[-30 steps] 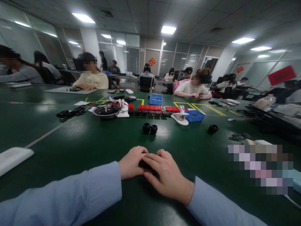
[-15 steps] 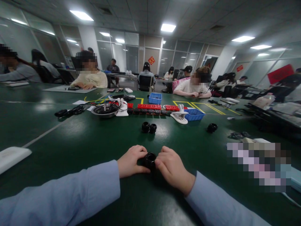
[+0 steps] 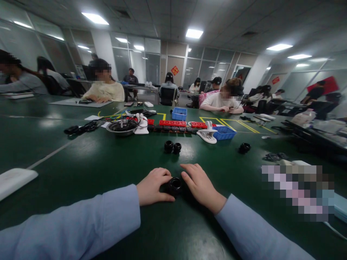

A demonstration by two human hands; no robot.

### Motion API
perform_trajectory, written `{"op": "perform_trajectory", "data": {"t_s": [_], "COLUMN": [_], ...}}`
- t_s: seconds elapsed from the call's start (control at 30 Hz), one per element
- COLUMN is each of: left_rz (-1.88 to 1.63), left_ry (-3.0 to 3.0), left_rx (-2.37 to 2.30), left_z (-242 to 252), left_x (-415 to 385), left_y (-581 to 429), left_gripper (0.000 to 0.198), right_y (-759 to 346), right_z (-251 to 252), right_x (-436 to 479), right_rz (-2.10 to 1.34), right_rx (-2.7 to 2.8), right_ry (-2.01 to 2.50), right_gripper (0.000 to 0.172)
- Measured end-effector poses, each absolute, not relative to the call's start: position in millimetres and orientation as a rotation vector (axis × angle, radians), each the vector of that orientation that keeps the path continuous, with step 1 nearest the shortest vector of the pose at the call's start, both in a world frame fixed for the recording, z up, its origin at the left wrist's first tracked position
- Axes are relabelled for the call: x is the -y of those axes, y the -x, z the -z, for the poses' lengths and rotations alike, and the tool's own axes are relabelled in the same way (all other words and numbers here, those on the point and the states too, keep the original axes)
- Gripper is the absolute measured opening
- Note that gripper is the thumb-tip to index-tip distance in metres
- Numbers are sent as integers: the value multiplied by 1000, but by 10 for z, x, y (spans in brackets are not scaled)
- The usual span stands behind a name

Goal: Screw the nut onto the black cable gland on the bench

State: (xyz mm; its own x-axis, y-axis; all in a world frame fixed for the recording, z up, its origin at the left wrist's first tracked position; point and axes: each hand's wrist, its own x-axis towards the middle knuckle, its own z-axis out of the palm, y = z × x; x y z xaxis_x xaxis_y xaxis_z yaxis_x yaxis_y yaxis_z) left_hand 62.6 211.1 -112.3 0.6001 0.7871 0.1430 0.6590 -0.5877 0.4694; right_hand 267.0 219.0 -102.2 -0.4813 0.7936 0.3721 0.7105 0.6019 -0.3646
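Observation:
A black ring-shaped part (image 3: 175,184) sits on the green table (image 3: 119,159), its round opening facing up. My left hand (image 3: 155,186) grips it from the left, thumb at the near side and fingers at the far side. Just right of the part, my right hand (image 3: 199,186) is open with its fingers extended, holding nothing. Beyond my hands stand two more black round parts, a larger one (image 3: 168,146) and a smaller one (image 3: 177,148), side by side. Another black part (image 3: 244,147) lies farther to the right.
Across the table are red blocks (image 3: 172,123), a blue bin (image 3: 179,113), a second blue bin (image 3: 224,132), a white clip (image 3: 207,134) and a metal bowl (image 3: 121,127) with cables. A white object (image 3: 16,182) lies left. Several people sit beyond.
My right hand has let go of the black part; its fingers have opened and stretched out beside it. My left hand has stayed around the part.

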Motion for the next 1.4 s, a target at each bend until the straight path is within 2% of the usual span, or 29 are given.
{"op": "perform_trajectory", "data": {"t_s": [0.3, 0.5, 1.4], "left_rz": [-458, -472, -405], "left_ry": [-2455, -2460, -2410], "left_rx": [-1170, -1169, -1235], "left_z": [1096, 1119, 1066], "left_x": [-2094, -2099, -2086], "left_y": [-634, -651, -667], "left_gripper": [43, 44, 40], "right_y": [-2636, -2566, -2568], "right_z": [917, 865, 820], "right_x": [-2021, -1907, -1933], "right_rz": [-321, -336, -358], "right_rx": [2262, 2369, 2392], "right_ry": [937, 938, 983], "right_gripper": [31, 18, 20]}}
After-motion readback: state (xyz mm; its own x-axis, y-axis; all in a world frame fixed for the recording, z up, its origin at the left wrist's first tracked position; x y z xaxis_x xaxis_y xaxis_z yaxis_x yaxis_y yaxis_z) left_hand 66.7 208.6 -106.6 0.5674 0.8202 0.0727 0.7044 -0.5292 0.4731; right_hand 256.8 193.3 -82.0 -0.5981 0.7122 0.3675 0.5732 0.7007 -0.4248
